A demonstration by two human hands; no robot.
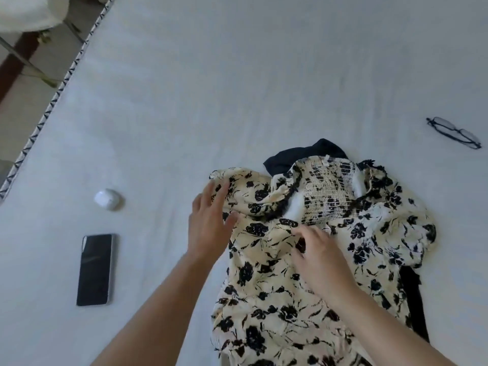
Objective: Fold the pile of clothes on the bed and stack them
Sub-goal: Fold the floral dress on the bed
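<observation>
Cream dress (303, 273) w/ black floral print, smocked top, lies rumpled lower right of frame on bed (237, 88), over dark cloth (303, 151). Left hand (211, 225) flat, fingers straight on sleeve. Right hand (322, 257) pinches fabric mid-dress.

We are looking at what is probably a home bedroom: a white-sheeted bed (237, 75) is holding a phone (96, 269), eyeglasses (453, 132) and clothing.

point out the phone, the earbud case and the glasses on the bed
phone (96, 269), head view, middle of its dark screen
earbud case (109, 199), head view, top of the white shell
glasses (454, 132), head view, on the dark frame near the bridge
</observation>
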